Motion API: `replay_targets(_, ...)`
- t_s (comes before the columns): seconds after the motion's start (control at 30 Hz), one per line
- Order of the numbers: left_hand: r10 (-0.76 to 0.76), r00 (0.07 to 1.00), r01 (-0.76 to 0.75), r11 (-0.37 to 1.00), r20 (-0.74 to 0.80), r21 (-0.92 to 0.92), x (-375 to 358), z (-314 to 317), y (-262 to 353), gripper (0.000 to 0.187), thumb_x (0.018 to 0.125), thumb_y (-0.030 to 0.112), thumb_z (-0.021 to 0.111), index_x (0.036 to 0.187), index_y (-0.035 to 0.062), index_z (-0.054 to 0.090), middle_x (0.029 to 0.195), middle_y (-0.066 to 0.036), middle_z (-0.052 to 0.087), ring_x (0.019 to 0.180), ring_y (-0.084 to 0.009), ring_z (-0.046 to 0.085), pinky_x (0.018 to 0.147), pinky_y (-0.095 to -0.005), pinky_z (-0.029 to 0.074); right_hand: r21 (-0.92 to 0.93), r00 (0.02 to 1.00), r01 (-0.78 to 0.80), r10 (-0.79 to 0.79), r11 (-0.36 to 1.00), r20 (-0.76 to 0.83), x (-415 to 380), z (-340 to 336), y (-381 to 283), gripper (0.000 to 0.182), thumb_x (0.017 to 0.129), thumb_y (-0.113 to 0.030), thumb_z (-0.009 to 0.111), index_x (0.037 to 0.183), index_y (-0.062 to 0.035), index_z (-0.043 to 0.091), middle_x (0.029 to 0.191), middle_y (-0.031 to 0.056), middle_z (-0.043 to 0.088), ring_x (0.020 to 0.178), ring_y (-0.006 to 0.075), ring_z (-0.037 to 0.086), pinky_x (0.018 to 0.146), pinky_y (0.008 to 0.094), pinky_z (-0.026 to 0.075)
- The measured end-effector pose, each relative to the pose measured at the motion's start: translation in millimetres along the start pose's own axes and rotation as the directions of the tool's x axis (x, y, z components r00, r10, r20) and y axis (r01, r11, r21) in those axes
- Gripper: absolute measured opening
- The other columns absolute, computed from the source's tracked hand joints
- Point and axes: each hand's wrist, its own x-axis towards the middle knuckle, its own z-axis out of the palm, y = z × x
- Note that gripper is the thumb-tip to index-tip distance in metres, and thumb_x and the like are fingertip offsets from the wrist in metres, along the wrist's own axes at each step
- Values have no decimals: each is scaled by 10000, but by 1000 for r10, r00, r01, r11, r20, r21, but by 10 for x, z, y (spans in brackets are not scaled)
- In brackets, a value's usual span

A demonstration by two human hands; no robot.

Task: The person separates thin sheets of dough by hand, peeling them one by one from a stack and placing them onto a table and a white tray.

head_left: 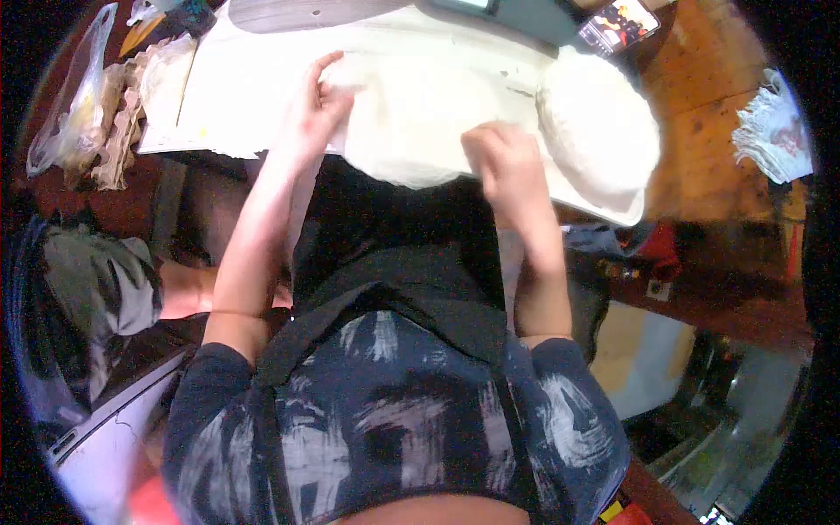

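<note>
A white, soft-looking piece lies in front of me, its near edge hanging a little over the board's front edge. Whether it is dough or wadding I cannot make out. At its left side is my left hand, fingers apart and half curled, thumb against or just over the white surface. My right hand is closed at the piece's right edge, somewhat blurred, with the fingers bent down onto that edge. Further right rests a thick, rounded white mound on the same white board.
A phone with a lit screen leans at the back right. On the wooden table lies a crumpled light cloth. Clear plastic and wrinkled brownish wrapping are at the left. Another person's leg shows at lower left.
</note>
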Motion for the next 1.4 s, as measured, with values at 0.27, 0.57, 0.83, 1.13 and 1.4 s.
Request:
replay_targets(0.27, 344, 931, -328, 935, -119, 138, 152, 70, 93, 408, 885, 111, 630, 1270, 18, 531, 1114, -112, 642, 1002, -193, 624, 844, -302, 511, 152, 996, 87, -91, 984, 13, -93, -16, -154, 220, 728, -48, 680, 935, -93, 619, 999, 78, 611, 999, 288, 566, 849, 405, 416)
replay_targets(0.57, -249, 651, 369, 929, 717, -12, -718, 258, -63, 287, 951, 250, 606, 1120, 21, 643, 961, -40, 698, 817, -90, 628, 686, -226, 497, 142, 993, 113, -108, 983, -43, -64, 88, -198, 195, 701, -8, 719, 862, -75, 631, 900, 67, 621, 872, 286, 583, 775, 392, 432)
replay_targets(0.83, -287, 831, 521, 702, 476, -486, -893, 620, -116, 313, 867, 211, 705, 1114, 23, 668, 1017, -68, 713, 807, -108, 648, 680, -224, 485, 168, 990, 137, -133, 976, -36, -112, 73, -323, 201, 705, -12, 717, 876, -79, 637, 894, 66, 622, 869, 280, 585, 789, 385, 427)
replay_targets(1.13, -259, 898, 405, 801, 355, -440, -962, 600, -74, 232, 870, 196, 699, 1024, 23, 705, 920, -65, 725, 742, -104, 642, 655, -229, 474, 204, 986, 153, -162, 967, 26, -92, 49, -399, 192, 739, -97, 696, 913, -111, 616, 955, 56, 611, 930, 258, 572, 822, 393, 395)
replay_targets(1.4, -142, 959, 231, 891, 245, -390, -958, 572, -7, 158, 859, 81, 695, 984, -13, 716, 925, -67, 724, 799, -98, 647, 745, -250, 507, 205, 954, 288, -298, 935, 21, 103, 68, -441, 163, 735, -105, 707, 872, -113, 619, 890, 37, 620, 850, 234, 597, 778, 370, 423)
